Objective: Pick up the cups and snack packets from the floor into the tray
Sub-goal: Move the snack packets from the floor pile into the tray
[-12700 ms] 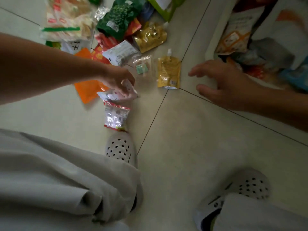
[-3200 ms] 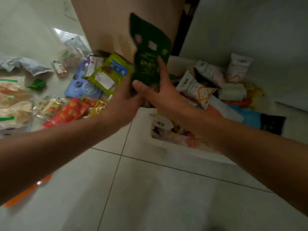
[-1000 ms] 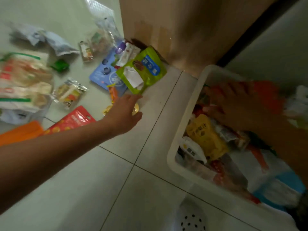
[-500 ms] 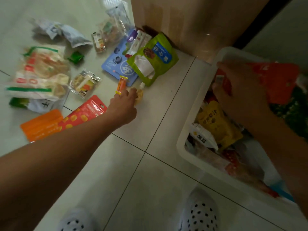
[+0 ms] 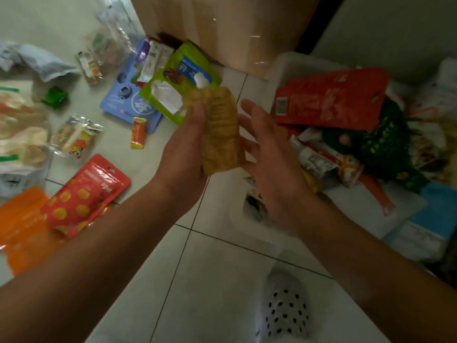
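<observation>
1. Yellow soft spouted pouch (image 5: 220,134) with a white cap is held above the pale tiled floor (image 5: 217,268), just left of the white plastic tray (image 5: 278,68).
2. The left grip (image 5: 183,157) clasps the pouch by its left edge.
3. The right grip (image 5: 272,157) is released, fingers spread just beside the pouch; I cannot tell whether they touch it.
4. The tray holds a large red packet (image 5: 331,97) and a dark green packet (image 5: 385,144).
5. A red packet with yellow dots (image 5: 84,194) lies on the floor.

Tiled floor (image 5: 210,280) — snack packets (image 5: 84,196), white tray (image 5: 284,63).
</observation>
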